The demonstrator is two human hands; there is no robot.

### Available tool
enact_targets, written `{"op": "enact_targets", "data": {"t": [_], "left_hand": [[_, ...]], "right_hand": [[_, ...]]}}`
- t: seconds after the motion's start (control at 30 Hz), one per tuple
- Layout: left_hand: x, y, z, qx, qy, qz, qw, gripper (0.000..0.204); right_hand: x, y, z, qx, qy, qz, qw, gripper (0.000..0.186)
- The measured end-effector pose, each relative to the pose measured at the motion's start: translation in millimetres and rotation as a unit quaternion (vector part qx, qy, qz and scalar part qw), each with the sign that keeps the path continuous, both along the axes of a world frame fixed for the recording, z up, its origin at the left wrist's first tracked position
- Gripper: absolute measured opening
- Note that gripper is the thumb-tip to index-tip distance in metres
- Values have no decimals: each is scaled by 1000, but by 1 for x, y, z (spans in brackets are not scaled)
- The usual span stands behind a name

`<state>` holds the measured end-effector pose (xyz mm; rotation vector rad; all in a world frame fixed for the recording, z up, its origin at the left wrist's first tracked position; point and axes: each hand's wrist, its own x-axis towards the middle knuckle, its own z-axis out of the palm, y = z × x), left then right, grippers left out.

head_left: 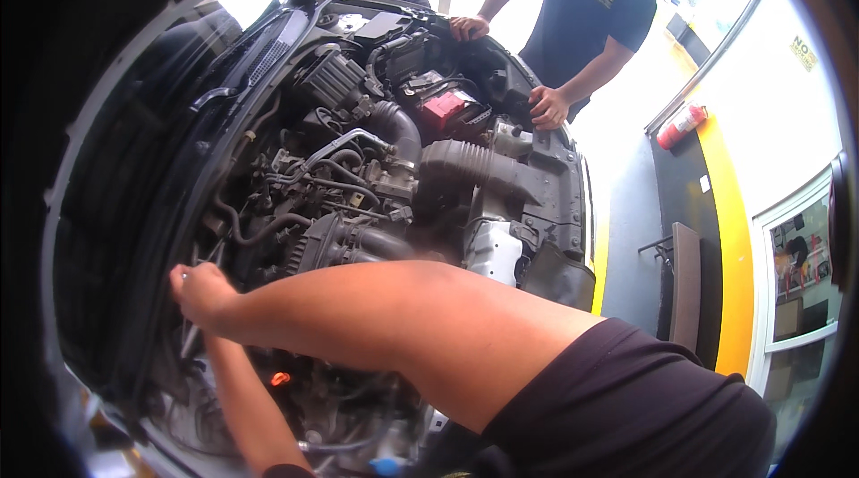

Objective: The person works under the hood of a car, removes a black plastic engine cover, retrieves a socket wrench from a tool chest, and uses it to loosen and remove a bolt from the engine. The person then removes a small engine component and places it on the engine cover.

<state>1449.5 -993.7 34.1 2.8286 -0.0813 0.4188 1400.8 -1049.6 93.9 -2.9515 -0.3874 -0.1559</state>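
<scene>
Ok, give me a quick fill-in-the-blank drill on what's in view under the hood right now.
1. The right hand reaches across to the ____ side of the engine bay.
2. The battery cover near the far edge is ____ in colour.
3. The fire extinguisher hangs on the wall to the person's ____.
4. The small cap low in the bay, below the right forearm, is ____.

Missing words: left; red; right; orange

Matt black ribbed plastic intake hose (465,166), dull metal engine parts (358,183).
</scene>
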Motion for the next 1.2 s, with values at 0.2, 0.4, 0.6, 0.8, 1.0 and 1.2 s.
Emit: {"op": "enact_targets", "data": {"t": [0.2,0.4,0.6,0.8,1.0,1.2], "left_hand": [[66,61,-51,-311,-60,-20,948,21],[32,-44,25,110,134,97,980,35],[41,53,-28,-756,118,-139,628,29],[5,66,-28,-614,206,-225,728,46],[17,71,-39,-455,14,-165,875,35],[1,82,-24,-561,209,-208,774,21]], "right_hand": [[18,-27,15,-11,35,37,999,26],[37,-35,5,-39,65,10,997,28],[68,-80,41,-124,116,117,979,34],[65,-75,28,-172,128,26,976,24],[54,-6,34,-95,198,66,973,30],[61,-18,50,-104,173,-16,979,33]]}}
